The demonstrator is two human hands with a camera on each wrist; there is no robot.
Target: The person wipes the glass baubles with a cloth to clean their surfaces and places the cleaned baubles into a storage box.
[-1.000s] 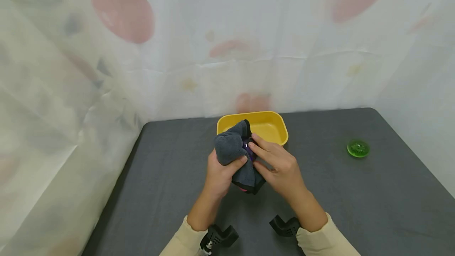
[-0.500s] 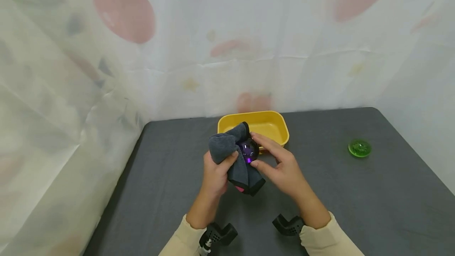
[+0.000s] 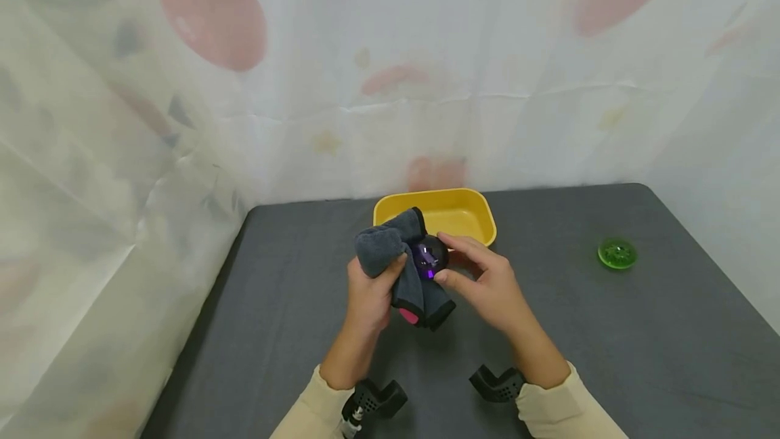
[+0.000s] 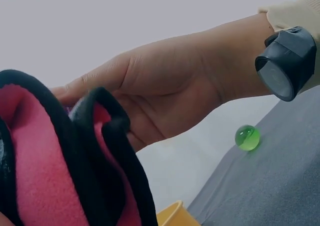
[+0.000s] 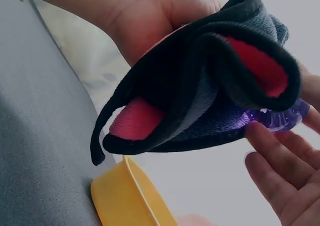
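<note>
head: left hand (image 3: 367,293) grips grey cloth (image 3: 396,256) against purple ball (image 3: 428,256), pinched by right hand (image 3: 487,283) above table (image 3: 609,344), near yellow tray (image 3: 463,212) | wrists: cloth's pink lining (image 5: 137,118) | green ball (image 3: 617,253) well right

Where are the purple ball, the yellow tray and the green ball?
purple ball (image 3: 428,257), head view, its shiny front face.
yellow tray (image 3: 484,219), head view, its right rim.
green ball (image 4: 247,137), left wrist view, its middle.
</note>
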